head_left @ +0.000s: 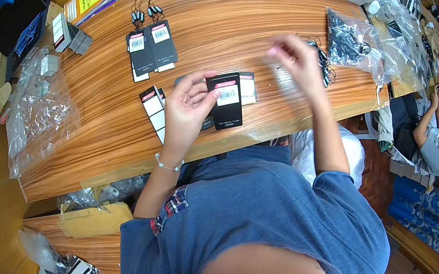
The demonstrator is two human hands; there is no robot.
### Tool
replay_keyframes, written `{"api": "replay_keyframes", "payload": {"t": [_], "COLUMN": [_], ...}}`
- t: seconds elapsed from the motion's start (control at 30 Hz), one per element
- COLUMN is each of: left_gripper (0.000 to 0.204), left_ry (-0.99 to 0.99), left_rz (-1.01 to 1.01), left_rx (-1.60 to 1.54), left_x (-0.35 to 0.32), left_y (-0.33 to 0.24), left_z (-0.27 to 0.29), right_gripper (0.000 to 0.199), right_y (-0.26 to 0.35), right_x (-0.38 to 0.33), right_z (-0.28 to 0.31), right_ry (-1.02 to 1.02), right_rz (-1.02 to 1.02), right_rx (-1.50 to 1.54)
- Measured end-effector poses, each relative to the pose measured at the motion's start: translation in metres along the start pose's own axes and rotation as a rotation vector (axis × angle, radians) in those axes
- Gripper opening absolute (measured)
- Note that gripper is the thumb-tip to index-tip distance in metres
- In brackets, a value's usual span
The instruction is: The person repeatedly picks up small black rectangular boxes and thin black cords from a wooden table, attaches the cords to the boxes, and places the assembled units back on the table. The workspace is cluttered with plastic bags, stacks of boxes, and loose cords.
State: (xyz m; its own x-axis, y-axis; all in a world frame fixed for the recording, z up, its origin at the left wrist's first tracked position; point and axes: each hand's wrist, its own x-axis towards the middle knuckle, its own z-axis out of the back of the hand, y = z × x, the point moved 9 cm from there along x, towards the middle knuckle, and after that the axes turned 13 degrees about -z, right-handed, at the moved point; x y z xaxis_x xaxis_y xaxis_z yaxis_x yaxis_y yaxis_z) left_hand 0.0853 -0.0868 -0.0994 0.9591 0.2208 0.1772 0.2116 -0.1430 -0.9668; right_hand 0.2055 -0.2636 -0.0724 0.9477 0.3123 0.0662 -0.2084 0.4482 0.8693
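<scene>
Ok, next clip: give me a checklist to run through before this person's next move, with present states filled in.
1. Left hand gripping the black tag: ok, thumb and fingers hold its edge.
2. White sticker on that tag: ok, facing up.
3. Cord attached to that tag: not ok, none visible.
4. Right hand empty: cannot tell, motion blur.
5. Black cords near the right hand: ok.
6. Corded tags apart from the held one: ok, farther up the table.

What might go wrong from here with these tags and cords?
The black tag might slip: the left hand grips one side. Black cords lie bunched beside the blurred right hand, which could snag several. The left forearm might brush the white-panelled tags.
</scene>
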Motion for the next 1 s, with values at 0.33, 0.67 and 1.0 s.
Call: {"api": "replay_keyframes", "payload": {"t": [0.33, 0.67, 1.0], "left_gripper": [0.019, 0.014, 0.015], "left_ry": [0.031, 0.263, 0.237], "left_rz": [0.049, -0.045, -0.121], "left_rx": [-0.039, -0.094, -0.014], "left_x": [0.004, 0.036, 0.062], "left_y": [0.008, -0.024, -0.02], "left_z": [-0.004, -0.047, -0.063], "right_gripper": [0.012, 0.017, 0.01], "right_y": [-0.048, 0.012, 0.056], "right_x": [0.052, 0.049, 0.033], "right_z": [0.058, 0.08, -0.011], "right_ry": [-0.06, 0.03, 0.307], "right_rz": [0.085, -0.077, -0.084], "right_rx": [-0.353, 0.593, 0.905]}}
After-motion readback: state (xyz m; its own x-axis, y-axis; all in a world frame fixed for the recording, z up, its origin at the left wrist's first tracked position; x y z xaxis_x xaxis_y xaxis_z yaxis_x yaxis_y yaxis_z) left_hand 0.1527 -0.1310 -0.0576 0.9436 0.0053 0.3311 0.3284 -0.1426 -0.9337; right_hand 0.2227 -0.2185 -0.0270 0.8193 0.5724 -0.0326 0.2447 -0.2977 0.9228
